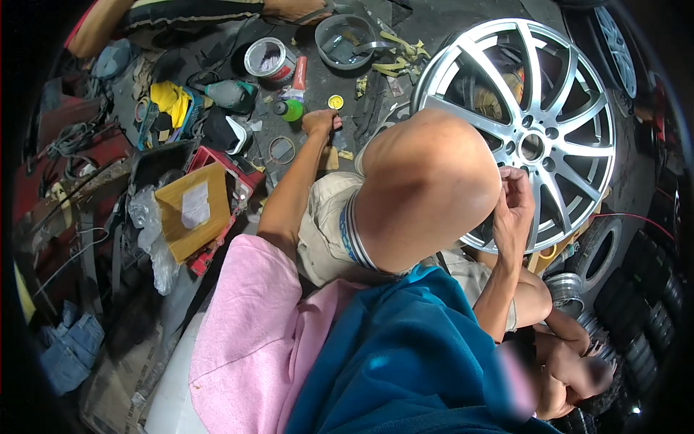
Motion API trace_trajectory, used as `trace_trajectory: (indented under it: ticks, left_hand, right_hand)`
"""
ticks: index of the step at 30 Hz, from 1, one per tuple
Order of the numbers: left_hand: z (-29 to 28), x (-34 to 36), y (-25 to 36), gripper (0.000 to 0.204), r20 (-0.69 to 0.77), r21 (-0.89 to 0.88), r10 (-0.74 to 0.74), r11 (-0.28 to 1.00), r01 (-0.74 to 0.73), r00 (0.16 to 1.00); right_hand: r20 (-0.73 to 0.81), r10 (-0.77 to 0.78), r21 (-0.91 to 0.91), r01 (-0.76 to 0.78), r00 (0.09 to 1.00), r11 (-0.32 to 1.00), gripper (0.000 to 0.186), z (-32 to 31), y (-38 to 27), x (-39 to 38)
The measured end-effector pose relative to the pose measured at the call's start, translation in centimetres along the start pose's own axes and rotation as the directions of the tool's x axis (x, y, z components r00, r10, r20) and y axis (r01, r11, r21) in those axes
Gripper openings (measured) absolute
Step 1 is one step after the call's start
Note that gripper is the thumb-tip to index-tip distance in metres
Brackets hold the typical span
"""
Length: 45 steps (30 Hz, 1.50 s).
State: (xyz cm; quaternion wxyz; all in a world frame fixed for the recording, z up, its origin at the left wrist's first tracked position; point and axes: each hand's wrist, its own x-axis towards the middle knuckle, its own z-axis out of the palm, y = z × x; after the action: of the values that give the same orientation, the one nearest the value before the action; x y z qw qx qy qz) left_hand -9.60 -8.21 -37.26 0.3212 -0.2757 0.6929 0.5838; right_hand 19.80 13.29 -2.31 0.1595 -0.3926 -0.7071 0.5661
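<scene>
My left hand (320, 123) is low by the floor with its fingers curled in. Whatever it may hold is hidden. Just beyond it lies a small round yellow lid or tin (335, 102), and a green-capped bottle (289, 110) stands to its left. My right hand (514, 194) is at the face of a silver multi-spoke wheel rim (533, 116), beside my raised knee. Its fingers are bent together near the lower-left spokes; anything between them is too small to make out. My knee covers part of the rim's left side.
A tub of grey paste (270, 61), a red tube (300, 73) and a grey bowl of liquid (345, 45) sit at the far side. A green power tool (231, 95) and an open box (194, 210) are left. Another person's arm (97, 29) shows top left; someone sits lower right.
</scene>
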Motion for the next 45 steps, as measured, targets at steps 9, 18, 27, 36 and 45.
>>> trace_trajectory:
  ticks: [9, 18, 27, 36, 45]
  left_hand:
    - [-1.5, 0.1, 0.3, 0.015, 0.069, 0.028, 0.035, 0.999, -0.037, 0.997]
    - [0.5, -9.4, 6.3, 0.023, 0.308, -0.208, 0.239, 0.961, -0.181, 0.921]
    - [6.0, -22.5, 19.0, 0.018, 0.662, -0.453, 0.399, 0.888, -0.086, 0.635]
    - [11.4, -26.0, 21.6, 0.018, 0.754, -0.347, 0.289, 0.938, -0.016, 0.59]
    - [15.9, -27.2, 23.3, 0.015, 0.852, -0.274, 0.259, 0.961, -0.035, 0.456]
  right_hand:
    - [0.038, 0.01, 0.029, -0.011, 0.999, 1.0, 0.013, 0.9, -0.6, 0.5]
    - [0.007, -0.108, -0.083, 0.108, 0.994, 0.991, 0.021, 3.6, -2.8, 5.2]
    - [0.009, -0.344, 0.026, 0.343, 0.939, 0.939, 0.023, 9.6, -6.0, 10.7]
    - [-0.168, -0.631, -0.302, 0.57, 0.758, 0.764, 0.016, 8.5, -7.0, 12.6]
    - [-0.329, -0.669, -0.391, 0.549, 0.667, 0.739, 0.014, 6.2, -7.0, 14.3]
